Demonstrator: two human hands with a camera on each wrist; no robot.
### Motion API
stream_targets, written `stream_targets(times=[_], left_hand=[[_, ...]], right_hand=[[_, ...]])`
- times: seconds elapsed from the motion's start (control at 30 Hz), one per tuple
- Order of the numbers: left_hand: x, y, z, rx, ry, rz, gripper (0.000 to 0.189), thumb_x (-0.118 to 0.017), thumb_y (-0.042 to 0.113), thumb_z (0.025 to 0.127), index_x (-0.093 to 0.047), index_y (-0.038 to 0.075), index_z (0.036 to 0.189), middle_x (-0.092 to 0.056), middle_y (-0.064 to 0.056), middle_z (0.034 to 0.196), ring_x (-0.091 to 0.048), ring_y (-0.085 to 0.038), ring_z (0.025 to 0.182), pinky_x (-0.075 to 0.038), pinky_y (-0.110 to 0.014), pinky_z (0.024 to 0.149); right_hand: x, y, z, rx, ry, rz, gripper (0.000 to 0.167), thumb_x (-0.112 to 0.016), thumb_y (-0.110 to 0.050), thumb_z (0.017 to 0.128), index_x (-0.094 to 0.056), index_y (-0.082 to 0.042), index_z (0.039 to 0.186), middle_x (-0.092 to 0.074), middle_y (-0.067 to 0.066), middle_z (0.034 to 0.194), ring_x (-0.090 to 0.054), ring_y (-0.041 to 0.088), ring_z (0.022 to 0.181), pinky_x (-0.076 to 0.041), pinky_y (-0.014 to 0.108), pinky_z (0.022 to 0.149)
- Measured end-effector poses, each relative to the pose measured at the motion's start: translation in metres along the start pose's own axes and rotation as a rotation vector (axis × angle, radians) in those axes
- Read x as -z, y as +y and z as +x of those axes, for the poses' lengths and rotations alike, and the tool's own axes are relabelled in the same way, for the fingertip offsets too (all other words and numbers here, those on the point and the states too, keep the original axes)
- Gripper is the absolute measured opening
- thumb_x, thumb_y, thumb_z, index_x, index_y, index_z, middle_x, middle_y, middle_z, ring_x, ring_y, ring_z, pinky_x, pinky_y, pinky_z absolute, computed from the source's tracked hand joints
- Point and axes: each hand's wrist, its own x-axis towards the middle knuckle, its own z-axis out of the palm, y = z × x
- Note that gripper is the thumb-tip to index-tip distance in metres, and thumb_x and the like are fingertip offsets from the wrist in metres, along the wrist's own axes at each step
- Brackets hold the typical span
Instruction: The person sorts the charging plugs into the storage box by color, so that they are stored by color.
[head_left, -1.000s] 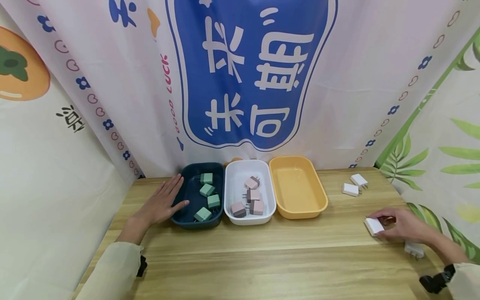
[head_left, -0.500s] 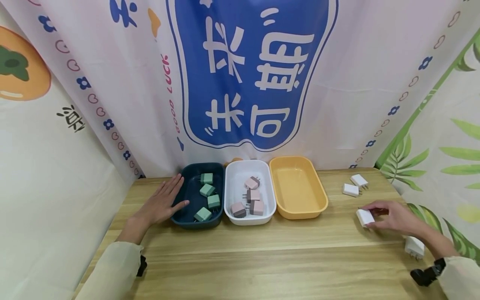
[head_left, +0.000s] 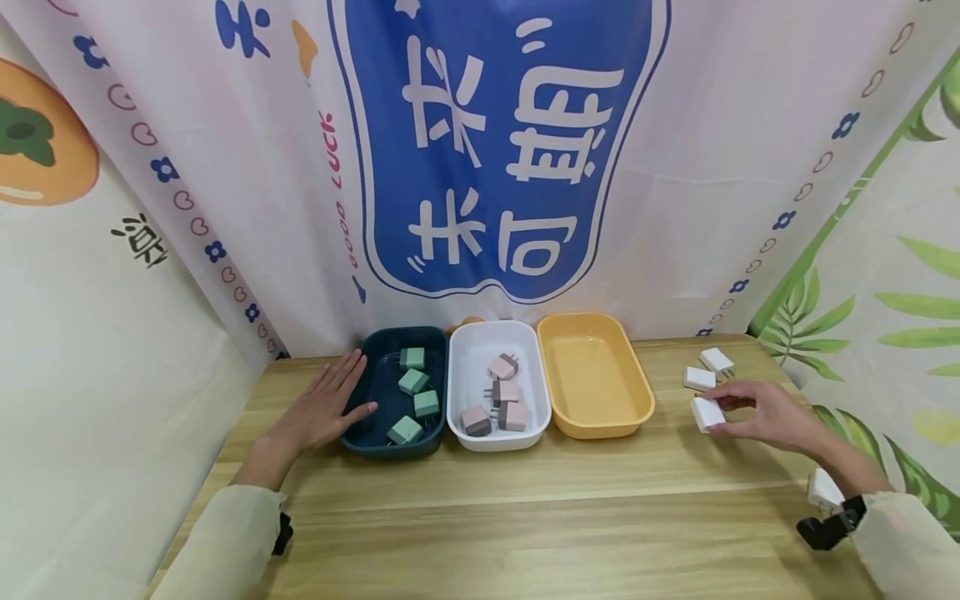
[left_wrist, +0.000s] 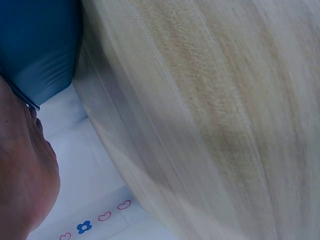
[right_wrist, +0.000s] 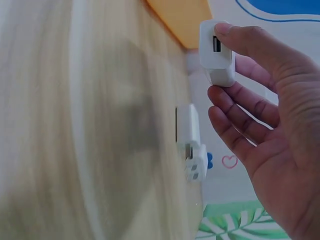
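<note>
Between thumb and fingers, my right hand [head_left: 765,414] pinches a white USB charger [head_left: 707,413] above the table, right of the yellow tray [head_left: 597,432]. Its USB port faces the camera in the right wrist view, where the thumb presses beside the port of the charger [right_wrist: 216,50]. My left hand [head_left: 321,408] rests with straight fingers on the left rim of the dark blue tray [head_left: 393,451], thumb over its edge. Several green chargers [head_left: 405,430] lie in that tray. The white tray [head_left: 498,443] in the middle holds several pink-and-grey chargers [head_left: 512,416].
Two white chargers [head_left: 699,378] lie at the back right of the wooden table [head_left: 480,517]. Another white charger [head_left: 823,490] sits near the right edge, partly behind the right forearm. A printed curtain [head_left: 300,208] hangs right behind the trays.
My right hand has moved left and toward the back with the white charger, closer to the yellow tray. My left hand has stayed on the dark blue tray.
</note>
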Motion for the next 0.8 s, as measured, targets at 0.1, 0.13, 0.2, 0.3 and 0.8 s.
stream_targets(times=[0.1,0.13,0.2,0.3,0.8], left_hand=[[0.001,0.0,0.0,0.0,0.004,0.008,0.091,-0.047,0.06,0.108,-0.015,0.001,0.169,-0.006,-0.019,0.178,-0.009,-0.043,0.163,-0.006,-0.062,0.131],[0.001,0.0,0.0,0.0,0.005,0.009,0.09,-0.047,0.06,0.108,-0.015,0.001,0.169,-0.006,-0.019,0.178,-0.009,-0.043,0.163,-0.006,-0.062,0.131],[0.001,0.001,-0.001,0.001,0.003,0.006,0.09,-0.047,0.06,0.108,-0.015,0.001,0.169,-0.006,-0.019,0.178,-0.009,-0.043,0.163,-0.006,-0.062,0.131],[0.002,0.001,-0.001,0.004,-0.002,0.007,0.09,-0.046,0.06,0.108,-0.014,0.002,0.169,-0.006,-0.019,0.178,-0.007,-0.041,0.163,-0.005,-0.062,0.131],[-0.001,0.0,0.0,-0.004,0.009,0.013,0.09,-0.047,0.06,0.108,-0.014,0.002,0.169,-0.007,-0.02,0.177,-0.01,-0.043,0.163,-0.008,-0.063,0.13]], right_hand=[[0.0,-0.005,0.006,0.009,0.005,0.011,0.046,-0.098,-0.018,0.075,-0.08,-0.008,0.116,-0.078,0.0,0.104,-0.067,-0.002,0.09,-0.059,0.02,0.078],[0.0,-0.007,0.008,0.013,0.01,0.015,0.046,-0.098,-0.017,0.075,-0.08,-0.008,0.116,-0.079,0.0,0.104,-0.067,-0.002,0.09,-0.058,0.018,0.078],[-0.001,-0.01,0.013,0.028,0.021,0.029,0.045,-0.098,-0.015,0.074,-0.08,-0.008,0.115,-0.079,0.001,0.104,-0.068,-0.002,0.09,-0.057,0.015,0.078],[-0.003,-0.015,0.02,0.053,0.035,0.049,0.045,-0.097,-0.012,0.074,-0.079,-0.007,0.114,-0.08,0.004,0.105,-0.068,-0.002,0.09,-0.056,0.013,0.079],[-0.008,-0.035,0.052,0.135,0.067,0.081,0.041,-0.096,-0.008,0.075,-0.079,-0.008,0.113,-0.077,-0.003,0.1,-0.069,0.003,0.088,-0.059,0.017,0.079]])
